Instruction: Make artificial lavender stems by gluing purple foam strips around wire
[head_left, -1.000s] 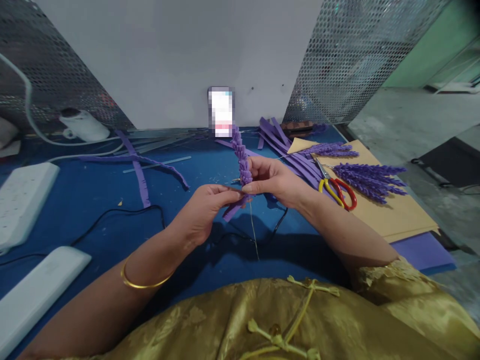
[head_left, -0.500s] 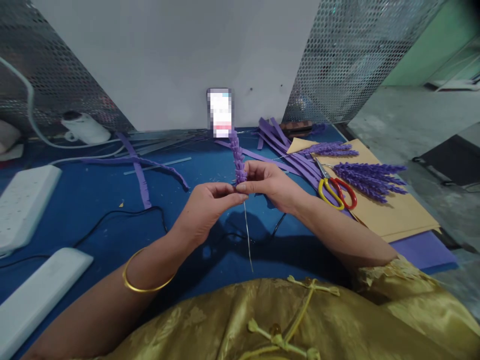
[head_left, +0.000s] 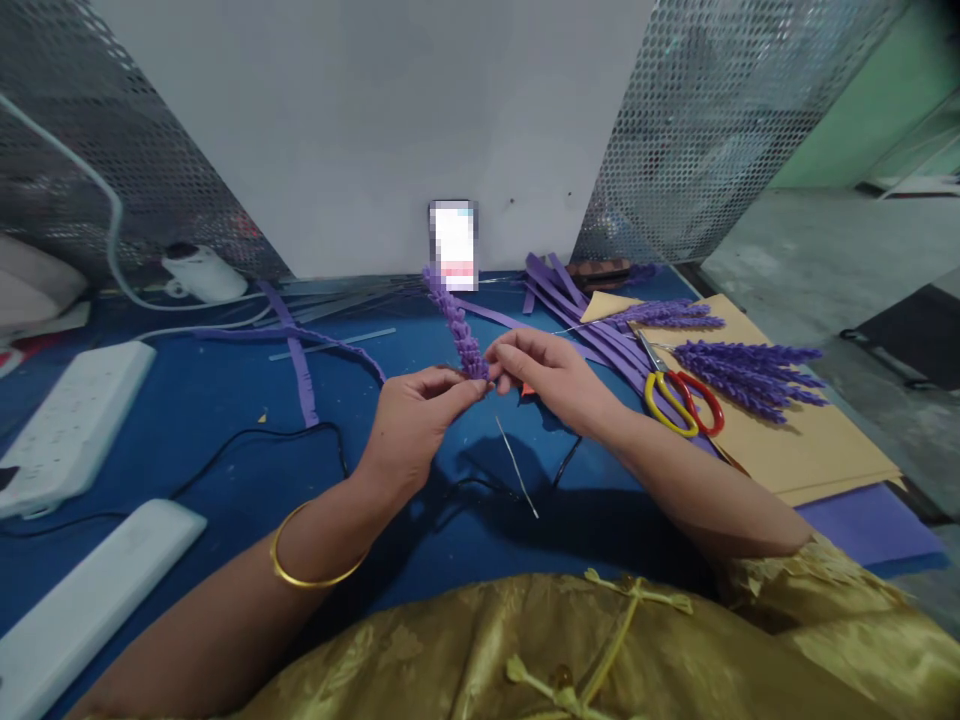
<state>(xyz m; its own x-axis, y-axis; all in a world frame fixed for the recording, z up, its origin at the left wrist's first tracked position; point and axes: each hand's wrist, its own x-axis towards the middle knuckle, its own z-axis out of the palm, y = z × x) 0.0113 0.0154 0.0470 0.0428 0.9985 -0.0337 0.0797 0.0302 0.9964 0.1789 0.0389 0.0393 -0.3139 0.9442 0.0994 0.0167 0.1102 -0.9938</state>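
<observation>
A handmade purple lavender flower leans up and to the left, its lower end pinched between the thumb and fingers of my left hand. Its thin wire stem slants down below the hands; the stem's top is hidden by my fingers. Right at the flower's base, my right hand has its fingertips drawn together and touching the purple paper. Whatever those fingertips pinch is too small to make out. A small orange-red bit shows just under the right hand.
Scissors with yellow and red handles lie right of my hand, beside purple paper strips. Finished lavender stems rest on brown paper. A phone leans on the panel. Power strips, a black cable and a white mug stand left.
The lavender flower has tipped from nearly upright to leaning left, and its wire end has swung right. My right hand has shifted its fingers at the base. The whole view has moved slightly.
</observation>
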